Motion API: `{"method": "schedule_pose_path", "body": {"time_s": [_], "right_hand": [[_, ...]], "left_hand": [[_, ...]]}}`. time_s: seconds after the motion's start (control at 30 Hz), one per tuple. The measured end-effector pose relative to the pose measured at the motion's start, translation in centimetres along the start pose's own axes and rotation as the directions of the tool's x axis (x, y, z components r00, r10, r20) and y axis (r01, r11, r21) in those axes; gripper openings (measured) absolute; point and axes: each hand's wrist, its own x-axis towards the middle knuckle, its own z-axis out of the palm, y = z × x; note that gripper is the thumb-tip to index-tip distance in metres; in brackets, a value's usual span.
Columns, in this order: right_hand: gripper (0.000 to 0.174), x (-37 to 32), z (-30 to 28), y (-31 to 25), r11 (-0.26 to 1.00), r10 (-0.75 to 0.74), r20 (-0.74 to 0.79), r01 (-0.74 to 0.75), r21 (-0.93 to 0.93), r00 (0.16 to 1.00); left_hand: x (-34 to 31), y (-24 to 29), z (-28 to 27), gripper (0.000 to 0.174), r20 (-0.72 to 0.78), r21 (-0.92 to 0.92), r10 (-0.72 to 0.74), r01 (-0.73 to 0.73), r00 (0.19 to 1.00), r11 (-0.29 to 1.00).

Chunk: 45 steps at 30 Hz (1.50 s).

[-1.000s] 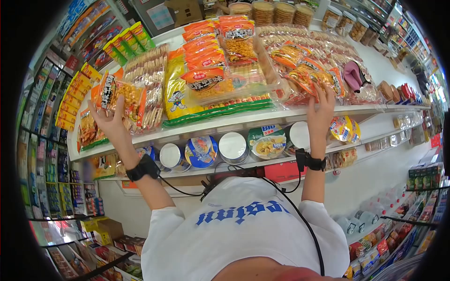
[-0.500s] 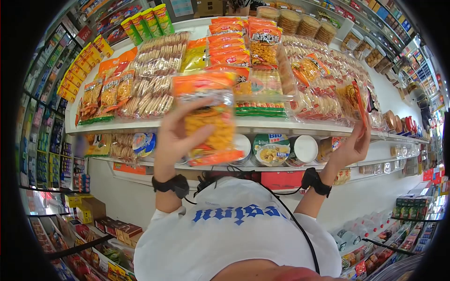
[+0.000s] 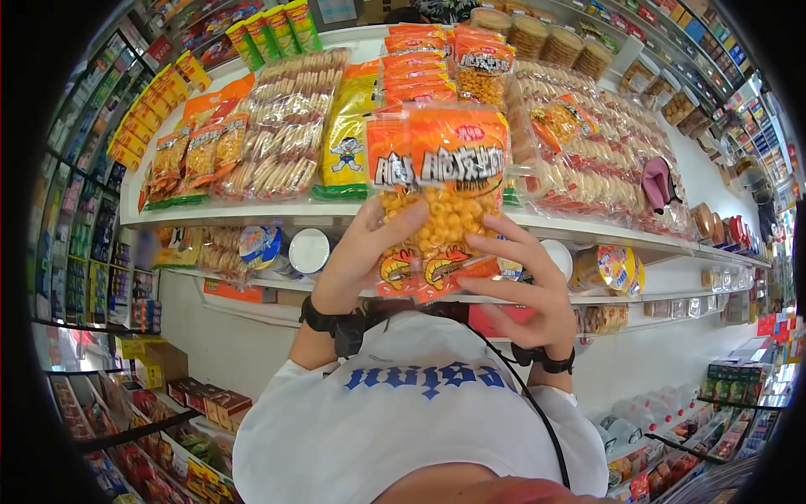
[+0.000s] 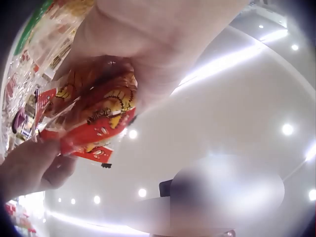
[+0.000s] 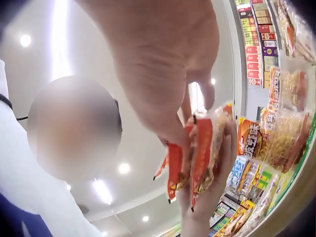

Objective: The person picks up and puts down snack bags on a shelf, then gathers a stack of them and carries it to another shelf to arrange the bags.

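Two orange snack bags overlap upright in front of the chest, printed fronts towards the head camera. My left hand grips them from the left, thumb across the front. At the right, my right hand pinches the lower right part, its fingers spread over the front. The left wrist view has the red bottom edges under my left palm, with fingertips of the right hand at a lower corner. In the right wrist view the bags' edges stand between both hands.
Behind the bags runs a white shelf with wrapped biscuits, a yellow bag, more orange bags and a pink item. Tubs sit one level below. Tall jars line the back.
The bag in my left hand has moved slightly right and up. My right hand has come in from the right with its bag, and both bags are together.
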Motion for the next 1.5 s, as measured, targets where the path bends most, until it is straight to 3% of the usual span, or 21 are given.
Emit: {"method": "schedule_pose_path", "body": {"time_s": [0.03, 0.1, 0.13, 0.17, 0.23, 0.3, 0.37, 0.43, 0.63, 0.67, 0.7, 0.77, 0.9, 0.97, 1.03, 1.13, 1.23, 1.27, 1.37, 1.47, 1.5], "right_hand": [[0.060, 0.0, -0.4, 0.0, 0.996, 0.007, 0.082, -0.014, 0.086, 0.997], [0.083, -0.7, 2.5, 0.8, 0.987, 0.163, -0.301, -0.154, 0.052, 0.940], [0.091, -0.3, 3.4, 0.9, 0.975, 0.220, -0.403, -0.194, 0.106, 0.888], [0.098, 0.1, 4.4, 1.0, 0.961, 0.274, -0.499, -0.219, 0.167, 0.822], [0.105, 1.5, 4.8, 1.2, 0.906, 0.374, -0.513, -0.188, 0.379, 0.773], [0.084, 0.6, 5.2, 1.6, 0.776, 0.537, -0.299, -0.322, 0.543, 0.789], [0.074, -0.6, 5.4, 1.4, 0.523, 0.663, 0.031, -0.493, 0.695, 0.748], [0.066, -0.9, 5.7, 1.4, 0.485, 0.634, 0.013, -0.411, 0.772, 0.773], [0.076, -0.3, 3.2, 1.9, 0.562, 0.600, -0.028, -0.397, 0.725, 0.799], [0.077, -0.4, 3.0, 2.2, 0.552, 0.611, -0.018, -0.410, 0.726, 0.792], [0.079, -0.5, 2.8, 2.6, 0.543, 0.620, -0.007, -0.422, 0.726, 0.785], [0.071, -0.6, 1.7, 4.3, 0.706, 0.560, -0.178, -0.354, 0.613, 0.809], [0.059, 2.9, -2.1, 8.2, 0.888, 0.440, -0.607, -0.221, 0.403, 0.661], [0.063, 6.3, -3.9, 10.7, 0.929, 0.365, -0.659, -0.204, 0.310, 0.658], [0.060, 7.5, -4.7, 14.8, 0.867, 0.482, -0.580, -0.452, 0.208, 0.657], [0.063, 10.0, -3.2, 18.5, 0.803, 0.582, -0.401, -0.576, 0.150, 0.707], [0.082, 10.5, -1.0, 21.5, 0.845, 0.533, -0.198, -0.506, 0.174, 0.822], [0.086, 10.8, -1.1, 22.6, 0.841, 0.511, -0.205, -0.535, -0.083, 0.835], [0.088, 10.8, -0.3, 23.9, 0.776, 0.221, -0.357, -0.385, -0.499, 0.908], [0.078, 10.5, 0.1, 20.2, 0.634, 0.007, -0.470, -0.367, -0.680, 0.883], [0.072, 10.2, 0.1, 19.5, 0.642, 0.040, -0.450, -0.368, -0.673, 0.892]], "left_hand": [[-0.2, -0.1, -0.3, 0.053, -0.012, 0.071, 0.006, -0.005, 1.000, 0.997], [-0.8, -0.5, -0.8, 0.061, 0.006, 0.073, 0.015, -0.016, 1.000, 0.997], [-1.6, -0.7, -0.3, 0.063, -0.017, 0.071, 0.020, -0.019, 1.000, 0.997], [-2.1, -0.6, 0.1, 0.065, -0.040, 0.070, 0.024, -0.022, 0.999, 0.997], [-2.4, -0.6, 0.2, 0.075, 0.008, 0.013, 0.004, -0.004, 1.000, 1.000], [-1.7, -2.9, 1.0, 0.077, 0.073, 0.161, 0.299, -0.307, 0.951, 0.938], [-1.4, -2.4, 0.6, 0.083, 0.075, 0.356, 0.223, -0.235, 0.972, 0.905], [-0.6, -3.0, 1.7, 0.082, 0.005, 0.315, 0.467, -0.445, 0.884, 0.838], [-0.3, -2.2, -0.1, 0.090, 0.216, 0.503, 0.186, -0.272, 0.959, 0.821], [-0.3, -2.3, 0.2, 0.095, 0.191, 0.393, 0.200, -0.262, 0.961, 0.881], [-0.1, -2.3, 0.2, 0.095, 0.173, 0.450, 0.276, -0.325, 0.946, 0.832], [0.3, -2.1, 0.0, 0.095, 0.142, 0.562, 0.422, -0.424, 0.895, 0.710], [-0.3, -0.8, -1.7, 0.071, 0.058, 0.451, 0.401, -0.382, 0.914, 0.807], [-1.0, -0.4, -2.7, 0.054, -0.029, 0.458, 0.431, -0.372, 0.902, 0.808], [-1.3, -0.3, -4.0, 0.049, -0.105, 0.457, 0.447, -0.356, 0.888, 0.815], [-1.9, 0.1, -4.8, 0.042, -0.157, 0.482, 0.467, -0.345, 0.870, 0.805], [-2.4, 0.2, -5.5, 0.039, -0.177, 0.498, 0.470, -0.333, 0.865, 0.801], [-2.6, 0.1, -5.7, 0.038, -0.185, 0.499, 0.471, -0.331, 0.863, 0.801], [-3.0, 0.1, -5.9, 0.037, -0.216, 0.486, 0.479, -0.331, 0.851, 0.809], [-3.1, -0.1, -6.6, 0.037, -0.233, 0.487, 0.479, -0.325, 0.846, 0.811], [-3.1, -0.1, -6.8, 0.036, -0.233, 0.497, 0.477, -0.318, 0.848, 0.808]]}}
